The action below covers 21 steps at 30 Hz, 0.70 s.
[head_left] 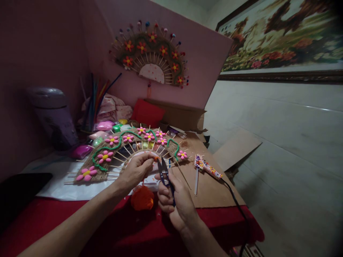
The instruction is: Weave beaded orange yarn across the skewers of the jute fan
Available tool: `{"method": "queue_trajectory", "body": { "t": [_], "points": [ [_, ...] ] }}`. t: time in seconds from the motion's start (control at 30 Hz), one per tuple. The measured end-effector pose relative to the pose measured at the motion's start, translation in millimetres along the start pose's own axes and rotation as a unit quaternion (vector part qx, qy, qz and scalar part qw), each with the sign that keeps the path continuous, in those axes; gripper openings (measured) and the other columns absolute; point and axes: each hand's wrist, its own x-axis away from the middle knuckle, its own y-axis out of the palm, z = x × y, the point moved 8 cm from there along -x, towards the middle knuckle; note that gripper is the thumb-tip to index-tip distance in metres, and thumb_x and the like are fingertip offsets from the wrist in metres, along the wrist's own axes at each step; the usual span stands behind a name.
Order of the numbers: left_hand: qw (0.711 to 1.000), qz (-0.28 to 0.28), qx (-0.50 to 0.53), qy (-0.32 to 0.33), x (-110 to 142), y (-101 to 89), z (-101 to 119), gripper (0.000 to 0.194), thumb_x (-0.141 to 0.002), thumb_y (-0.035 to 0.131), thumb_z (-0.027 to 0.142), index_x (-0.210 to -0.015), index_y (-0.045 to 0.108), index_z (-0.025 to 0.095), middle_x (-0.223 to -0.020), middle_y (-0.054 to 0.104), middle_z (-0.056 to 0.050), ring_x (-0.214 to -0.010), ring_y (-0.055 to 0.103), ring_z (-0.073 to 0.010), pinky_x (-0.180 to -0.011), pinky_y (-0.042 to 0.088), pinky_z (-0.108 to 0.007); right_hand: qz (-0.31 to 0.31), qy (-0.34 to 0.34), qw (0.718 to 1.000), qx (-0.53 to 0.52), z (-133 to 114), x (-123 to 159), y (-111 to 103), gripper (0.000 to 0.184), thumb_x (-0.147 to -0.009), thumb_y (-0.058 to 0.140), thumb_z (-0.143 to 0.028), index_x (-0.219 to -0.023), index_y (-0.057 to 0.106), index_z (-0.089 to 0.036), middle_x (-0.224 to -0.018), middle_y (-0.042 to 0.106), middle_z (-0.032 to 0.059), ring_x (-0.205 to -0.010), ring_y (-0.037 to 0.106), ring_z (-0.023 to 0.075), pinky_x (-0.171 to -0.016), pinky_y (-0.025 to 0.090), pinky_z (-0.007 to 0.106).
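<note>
My left hand (139, 167) pinches a bit of orange yarn between thumb and fingertips. The strand runs down to an orange yarn ball (142, 198) hanging or lying below that hand; which one I cannot tell. My right hand (175, 201) grips thread snips (165, 175), their blades pointing up and slightly parted beside the pinched yarn. Behind both hands lies a fan-shaped craft piece (112, 148) of wound twine and thin sticks, decorated with pink flowers and a wavy green strip. Part of its pale centre is hidden by my hands.
A flower-patterned glue gun (207, 167) rests on cardboard (214, 194) at the right, its black cord (235, 196) trailing off the edge. A purple bottle (55, 117), pipe cleaners (98, 100) and coloured clay packets (104, 125) stand at left. A finished-looking fan (151, 53) hangs behind.
</note>
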Motion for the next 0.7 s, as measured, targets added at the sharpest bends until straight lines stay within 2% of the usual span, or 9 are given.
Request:
{"method": "queue_trajectory", "body": {
  "t": [0.2,0.5,0.7],
  "points": [
    [1.0,0.005,-0.001,-0.002,-0.1,-3.0,-0.4,0.02,-0.08,0.056,0.034,-0.085,0.06,0.015,-0.044,0.031,0.011,-0.037,0.023,-0.0047,-0.037,0.013,-0.018,0.012,-0.011,1.0,-0.004,-4.4,3.5,-6.5,0.034,-0.082,0.06,-0.048,-0.087,0.057,-0.015,-0.046,0.037,-0.0103,-0.032,0.018,-0.0003,-0.031,0.009,0.01],
    [1.0,0.003,-0.011,0.008,1.2,1.3,3.1,0.019,-0.079,0.055,0.033,-0.085,0.06,0.015,-0.046,0.03,0.011,-0.039,0.023,-0.0054,-0.038,0.016,-0.019,0.012,0.006,1.0,-0.003,0.9,2.0,0.3,0.032,-0.086,0.054,-0.044,-0.087,0.057,-0.013,-0.045,0.038,-0.0097,-0.032,0.017,-0.0004,-0.03,0.008,0.011],
    [0.997,0.011,-0.074,0.033,0.4,-2.6,5.2,0.015,-0.08,0.051,0.027,-0.084,0.061,0.017,-0.046,0.037,0.009,-0.04,0.028,-0.0069,-0.039,0.02,-0.02,0.004,0.007,1.0,-0.01,0.4,0.1,-0.1,0.035,-0.083,0.058,-0.049,-0.086,0.057,-0.014,-0.045,0.039,-0.0098,-0.032,0.017,-0.0004,-0.03,0.009,0.01]
  ]
}}
